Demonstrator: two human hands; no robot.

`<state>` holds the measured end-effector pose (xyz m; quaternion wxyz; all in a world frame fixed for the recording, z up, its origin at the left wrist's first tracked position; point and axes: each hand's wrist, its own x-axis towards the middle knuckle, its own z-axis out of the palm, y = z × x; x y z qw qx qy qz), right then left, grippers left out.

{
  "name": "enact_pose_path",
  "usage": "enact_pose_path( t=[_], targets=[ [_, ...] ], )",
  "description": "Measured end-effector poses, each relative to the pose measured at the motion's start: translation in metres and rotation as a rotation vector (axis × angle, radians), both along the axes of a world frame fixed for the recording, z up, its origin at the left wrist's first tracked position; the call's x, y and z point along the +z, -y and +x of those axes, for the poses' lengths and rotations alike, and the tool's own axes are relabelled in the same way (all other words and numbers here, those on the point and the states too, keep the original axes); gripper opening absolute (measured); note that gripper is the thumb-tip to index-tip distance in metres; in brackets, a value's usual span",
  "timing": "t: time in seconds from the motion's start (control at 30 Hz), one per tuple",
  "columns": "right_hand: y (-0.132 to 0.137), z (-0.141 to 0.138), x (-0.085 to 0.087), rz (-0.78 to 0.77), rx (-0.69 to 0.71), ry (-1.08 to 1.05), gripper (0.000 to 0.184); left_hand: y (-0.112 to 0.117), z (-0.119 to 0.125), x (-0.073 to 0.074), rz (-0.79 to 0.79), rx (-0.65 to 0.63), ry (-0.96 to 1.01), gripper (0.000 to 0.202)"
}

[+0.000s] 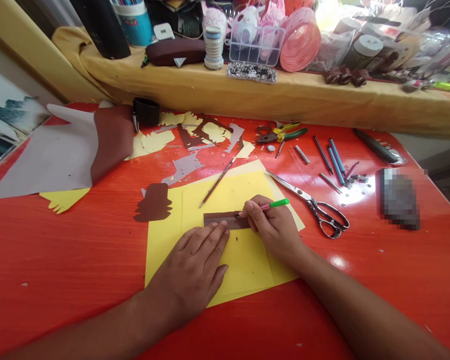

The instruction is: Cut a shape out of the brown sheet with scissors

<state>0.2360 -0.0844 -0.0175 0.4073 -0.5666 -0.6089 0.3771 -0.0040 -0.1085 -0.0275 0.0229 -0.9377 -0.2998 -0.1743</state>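
My left hand (pixel 198 262) lies flat, fingers stretched out, with its fingertips on the lower edge of a narrow dark brown strip (pixel 217 218). In my right hand (pixel 272 225) is a thin pen-like tool (pixel 279 203) with a green end. Its tip meets the strip's right part, though the fingers partly cover that spot. Under both hands spreads yellow paper (pixel 243 272). A brown cut-out with wavy sides (pixel 154 202) rests at the paper's upper left corner. Above the strip lies a pencil (pixel 217 183), and metal scissors (pixel 308 196) are right of my right hand.
Paper scraps (pixel 185 167) litter the back of the red table (pixel 78 265). Pliers (pixel 283 134) and several pens (pixel 335 162) lie back right. A large grey-brown sheet (pixel 52 155) is at left. A cloth-covered ledge (pixel 195 92) with boxes and jars runs behind.
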Motion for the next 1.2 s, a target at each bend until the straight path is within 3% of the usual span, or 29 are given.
enact_pose_path(
  t=[1.2],
  targets=[
    [0.0009, 0.0004, 0.0010, -0.026, -0.014, 0.009, 0.048, 0.0003, 0.0003, -0.0003, 0.004, 0.000, 0.003, 0.046]
  ],
)
